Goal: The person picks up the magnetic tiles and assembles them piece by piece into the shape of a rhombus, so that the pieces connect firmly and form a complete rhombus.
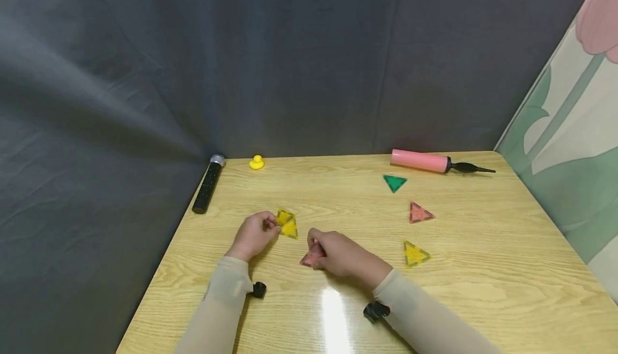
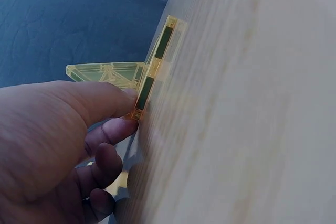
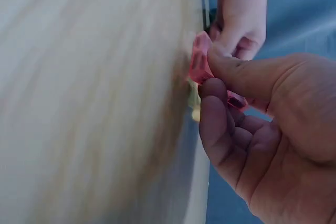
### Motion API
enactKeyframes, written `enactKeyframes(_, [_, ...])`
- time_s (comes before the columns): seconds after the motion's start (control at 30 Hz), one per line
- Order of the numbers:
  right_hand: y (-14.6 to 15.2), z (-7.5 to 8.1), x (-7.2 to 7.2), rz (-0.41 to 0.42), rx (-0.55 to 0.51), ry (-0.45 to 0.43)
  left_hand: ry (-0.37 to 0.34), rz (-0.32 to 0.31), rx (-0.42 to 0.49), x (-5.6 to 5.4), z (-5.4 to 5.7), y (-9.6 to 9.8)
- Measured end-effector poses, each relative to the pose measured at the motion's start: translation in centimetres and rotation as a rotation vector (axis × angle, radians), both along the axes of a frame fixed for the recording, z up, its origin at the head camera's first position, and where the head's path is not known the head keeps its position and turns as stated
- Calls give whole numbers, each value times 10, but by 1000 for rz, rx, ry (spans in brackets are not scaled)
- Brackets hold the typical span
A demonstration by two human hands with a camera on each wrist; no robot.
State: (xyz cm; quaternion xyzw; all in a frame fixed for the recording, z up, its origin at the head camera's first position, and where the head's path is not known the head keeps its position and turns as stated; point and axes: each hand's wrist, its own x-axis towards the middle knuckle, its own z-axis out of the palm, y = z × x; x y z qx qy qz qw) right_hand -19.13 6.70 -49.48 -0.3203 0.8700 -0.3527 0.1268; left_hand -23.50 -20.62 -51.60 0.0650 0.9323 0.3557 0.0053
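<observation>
A black microphone (image 1: pixel 208 185) lies far left on the table (image 1: pixel 497 284). The left hand (image 1: pixel 252 235) has fingers pinching one of two touching yellow pieces (image 1: pixel 289 229). Right of these and nearer, the right hand (image 1: pixel 344 255) has fingers pinching a red triangle (image 1: pixel 309 259). Three loose triangles (image 1: pixel 395 183) lie farther right.

No text, label, brand, number or sign can be read in any of the three views. That holds for the pair of yellow triangles (image 1: pixel 289 229) and the nearest pink triangle (image 1: pixel 312 258), the green triangle (image 1: pixel 395 183), the microphone (image 1: pixel 207 187), the toy duck (image 1: pixel 257 163) and the pink pump (image 1: pixel 418 161), none of which shows a legible letter or figure.
</observation>
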Motion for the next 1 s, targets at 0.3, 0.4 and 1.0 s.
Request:
enactKeyframes(0.3, [32,3,3,-188,-22,90,8,-39,5,2,0,16])
enactKeyframes(0.4, [40,0,7,-276,-41,76,31,-58,-17,3,0,21])
enactKeyframes(1.0, [82,-4,9,-557,-268,86,98,-172,-120,12,-6,81])
